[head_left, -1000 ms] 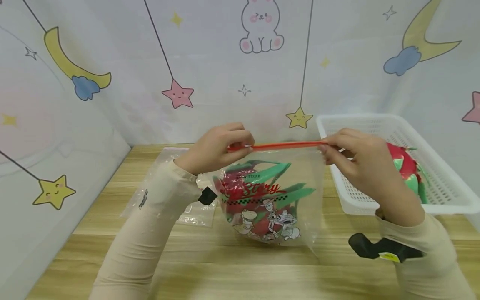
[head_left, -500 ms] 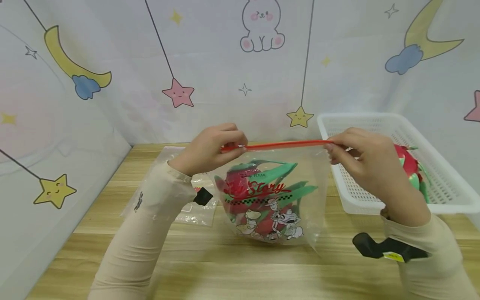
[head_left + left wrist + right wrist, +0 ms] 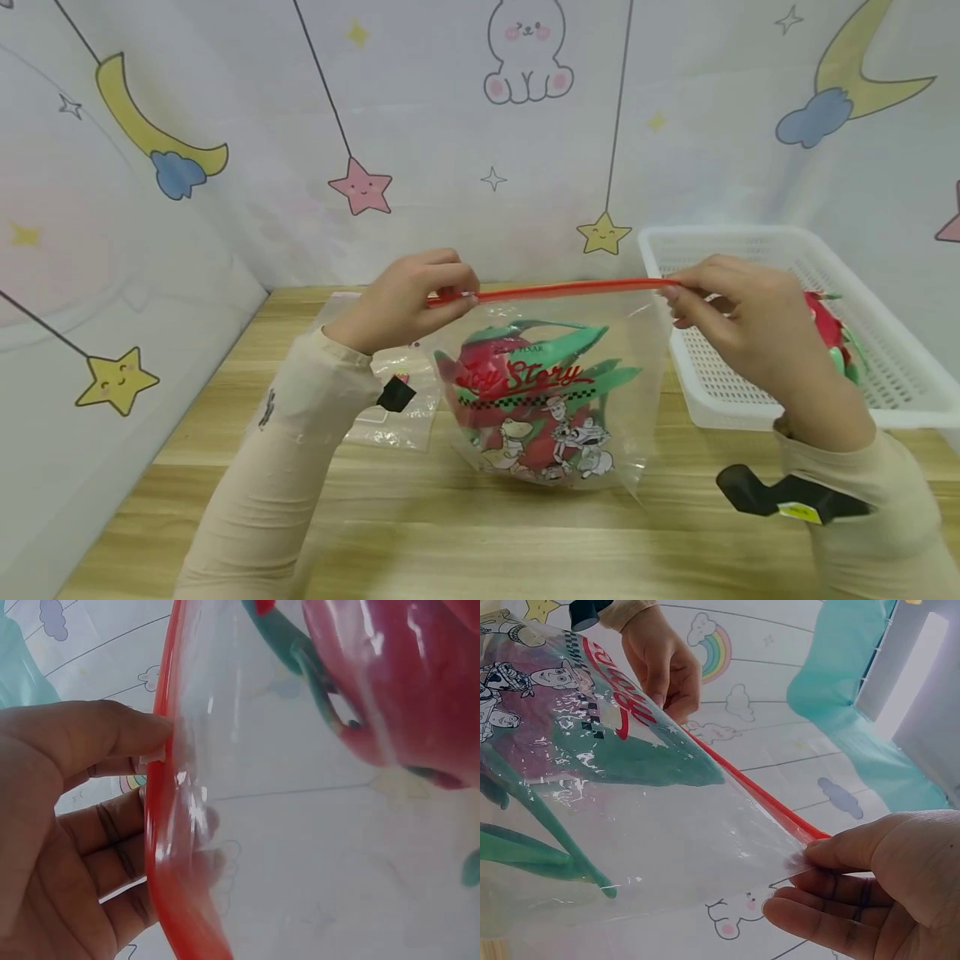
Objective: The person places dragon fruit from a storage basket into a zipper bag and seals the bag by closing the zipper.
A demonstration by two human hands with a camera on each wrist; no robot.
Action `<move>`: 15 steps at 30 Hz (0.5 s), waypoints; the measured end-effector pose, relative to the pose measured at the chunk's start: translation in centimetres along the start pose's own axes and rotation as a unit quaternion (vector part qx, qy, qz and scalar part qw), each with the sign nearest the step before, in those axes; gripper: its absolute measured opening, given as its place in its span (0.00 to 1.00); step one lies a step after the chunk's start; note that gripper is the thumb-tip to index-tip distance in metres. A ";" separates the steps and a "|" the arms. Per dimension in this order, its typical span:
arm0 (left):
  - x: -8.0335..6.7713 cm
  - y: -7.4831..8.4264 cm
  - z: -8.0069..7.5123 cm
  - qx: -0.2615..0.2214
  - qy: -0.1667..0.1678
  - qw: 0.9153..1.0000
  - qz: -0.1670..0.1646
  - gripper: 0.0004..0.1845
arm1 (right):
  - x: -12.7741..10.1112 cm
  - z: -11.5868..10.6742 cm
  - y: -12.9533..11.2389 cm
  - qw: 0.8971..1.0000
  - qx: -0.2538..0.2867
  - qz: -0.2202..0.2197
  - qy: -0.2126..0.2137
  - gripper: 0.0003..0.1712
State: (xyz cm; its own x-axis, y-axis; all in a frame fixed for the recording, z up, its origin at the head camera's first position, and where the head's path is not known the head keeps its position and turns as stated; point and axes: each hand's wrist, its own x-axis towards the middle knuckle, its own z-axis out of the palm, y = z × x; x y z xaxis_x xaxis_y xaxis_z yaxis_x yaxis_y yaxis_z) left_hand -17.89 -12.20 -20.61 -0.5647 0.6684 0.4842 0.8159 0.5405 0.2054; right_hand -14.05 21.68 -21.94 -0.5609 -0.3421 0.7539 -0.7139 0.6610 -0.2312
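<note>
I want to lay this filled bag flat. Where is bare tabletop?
Bare wood lies in front of the bag, between the sleeves. Left is crowded by flat empty bags, right by the white basket.

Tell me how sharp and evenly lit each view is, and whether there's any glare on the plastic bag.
Head view: soft, even light, wide-angle bending at the edges, and a mostly clear zip bag. Left wrist view: very close, so the left hand and red zip strip look soft, with white glare streaks on the film. Right wrist view: sharper, with the right hand dim against a bright background and small glints on the bag.
</note>
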 end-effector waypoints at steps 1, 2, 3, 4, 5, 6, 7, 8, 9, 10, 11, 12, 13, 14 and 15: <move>-0.1 -0.1 0.0 0.000 0.000 1.000 -0.002 0.03 | 0.0 0.0 0.0 1.000 -0.002 -0.001 -0.001 0.08; -0.3 -0.2 0.0 -0.001 0.001 1.000 -0.004 0.03 | 0.0 0.0 0.1 1.000 -0.004 -0.002 -0.002 0.08; -0.4 -0.2 0.0 -0.001 0.001 1.000 -0.005 0.03 | 0.0 -0.1 0.1 1.000 -0.006 -0.002 -0.002 0.08; -0.5 -0.3 0.0 0.001 0.003 1.000 -0.007 0.03 | -0.1 -0.1 0.2 1.000 -0.008 -0.002 -0.004 0.08; -0.6 -0.4 0.0 0.003 0.004 1.000 -0.008 0.03 | -0.1 -0.1 0.2 1.000 -0.009 -0.001 -0.005 0.08; -0.7 -0.5 0.0 0.004 0.005 1.000 -0.008 0.03 | -0.2 -0.1 0.3 1.000 -0.009 0.002 -0.006 0.08; -0.8 -0.5 0.0 0.006 0.007 1.000 -0.008 0.03 | -0.2 -0.1 0.4 1.000 -0.010 0.005 -0.006 0.08; -0.9 -0.6 -0.1 0.007 0.008 1.000 -0.009 0.03 | -0.3 -0.2 0.4 1.000 -0.011 0.008 -0.007 0.08; -1.0 -0.6 -0.1 0.008 0.009 1.000 -0.009 0.03 | -0.3 -0.2 0.5 1.000 -0.010 0.011 -0.008 0.08; -1.0 -0.7 -0.1 0.007 0.010 1.000 -0.009 0.03 | -0.4 -0.2 0.6 1.000 -0.011 0.014 -0.009 0.08; -1.1 -0.8 -0.2 0.005 0.011 1.000 -0.010 0.03 | -0.4 -0.2 0.6 1.000 -0.009 0.017 -0.010 0.07; -1.1 -0.8 -0.2 0.003 0.013 1.000 -0.010 0.03 | -0.5 -0.2 0.6 1.000 -0.008 0.020 -0.010 0.07; -1.2 -0.8 -0.3 0.001 0.014 1.000 -0.010 0.03 | -0.5 -0.3 0.7 1.000 -0.008 0.022 -0.011 0.07; -1.2 -0.9 -0.3 -0.001 0.015 1.000 -0.010 0.03 | -0.5 -0.3 0.7 1.000 -0.006 0.024 -0.012 0.07; -1.3 -0.9 -0.3 -0.003 0.016 1.000 -0.009 0.03 | -0.5 -0.3 0.7 1.000 -0.004 0.025 -0.013 0.08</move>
State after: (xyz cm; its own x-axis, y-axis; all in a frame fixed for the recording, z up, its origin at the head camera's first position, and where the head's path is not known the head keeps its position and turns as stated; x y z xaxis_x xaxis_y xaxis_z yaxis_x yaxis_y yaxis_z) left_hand -17.87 -13.69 -21.14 -0.5758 0.6412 0.5073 0.8059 0.5496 0.2200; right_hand -14.16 22.52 -22.31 -0.6068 -0.3255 0.7252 -0.6813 0.6828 -0.2636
